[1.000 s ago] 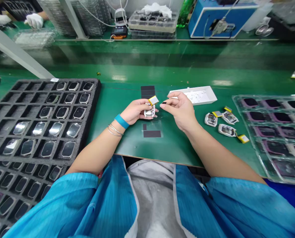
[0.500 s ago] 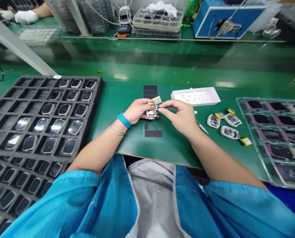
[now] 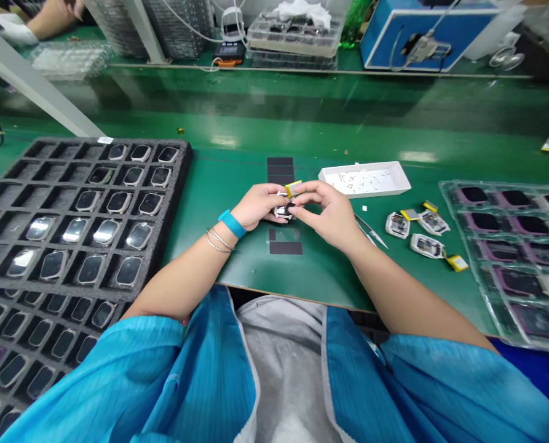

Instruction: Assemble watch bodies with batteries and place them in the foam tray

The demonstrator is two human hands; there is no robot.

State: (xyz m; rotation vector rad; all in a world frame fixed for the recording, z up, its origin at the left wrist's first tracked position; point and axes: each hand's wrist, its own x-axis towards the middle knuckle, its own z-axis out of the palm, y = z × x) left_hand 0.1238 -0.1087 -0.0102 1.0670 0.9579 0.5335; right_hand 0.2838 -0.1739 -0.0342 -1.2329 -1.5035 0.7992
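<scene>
Our left hand (image 3: 256, 206): curled inward, fingers closed, just beside our right hand.
Our right hand (image 3: 327, 212): raised, fingertips pinched, just beside our left hand.

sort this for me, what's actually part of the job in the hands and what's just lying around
In the job:
left hand
right hand
metal watch housing
yellow pouch battery

Just lying about:
black strips
tweezers
white tray
foam tray of watch bodies
clear blister tray
</scene>
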